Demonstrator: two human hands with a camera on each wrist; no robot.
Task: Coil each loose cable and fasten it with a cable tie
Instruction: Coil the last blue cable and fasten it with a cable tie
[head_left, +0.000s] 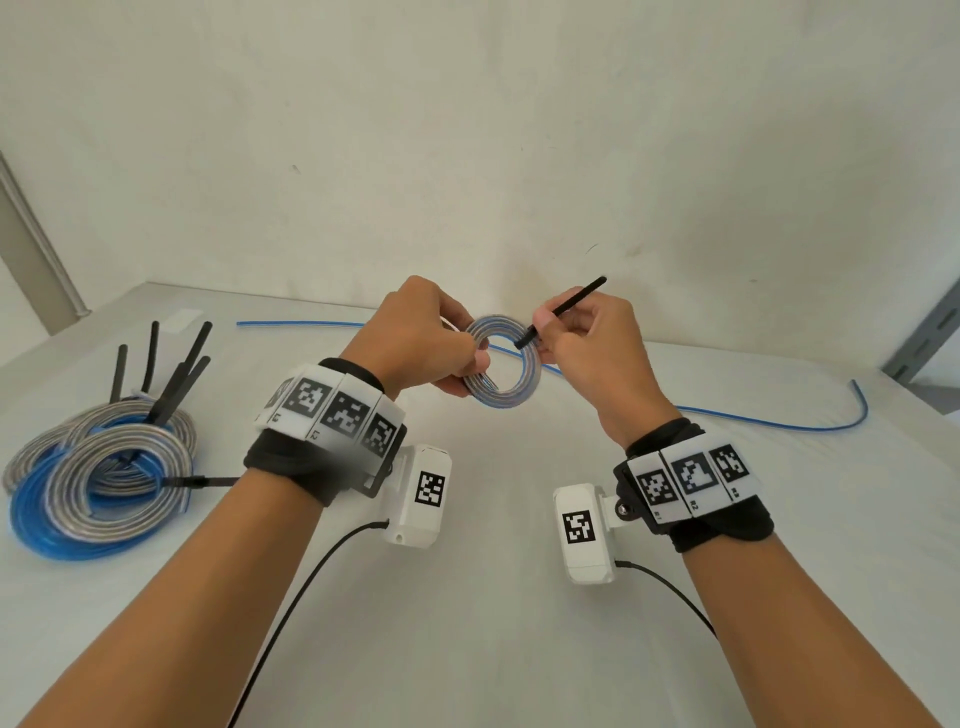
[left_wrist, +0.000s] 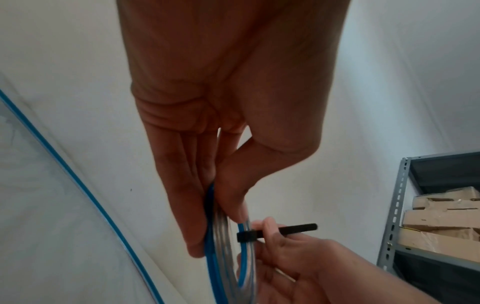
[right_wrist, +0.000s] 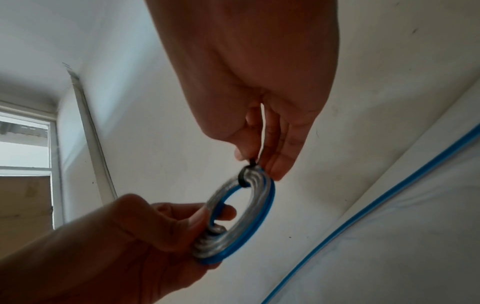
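Note:
A small coil (head_left: 506, 387) of clear and blue cable is held up above the table. My left hand (head_left: 431, 343) grips its left side, fingers and thumb pinching the turns (left_wrist: 221, 230). A black cable tie (head_left: 563, 310) is wrapped round the coil's right side (right_wrist: 244, 179). My right hand (head_left: 582, 332) pinches the tie next to its head, and the long tail sticks up to the right (left_wrist: 298, 228). In the right wrist view the coil (right_wrist: 257, 207) hangs between both hands.
A loose blue cable (head_left: 753, 418) runs across the white table (head_left: 493, 597) behind the hands. At the left lies a pile of tied coils (head_left: 104, 478) with black tie tails sticking up. A grey metal shelf (left_wrist: 400, 205) with cardboard boxes stands at the right.

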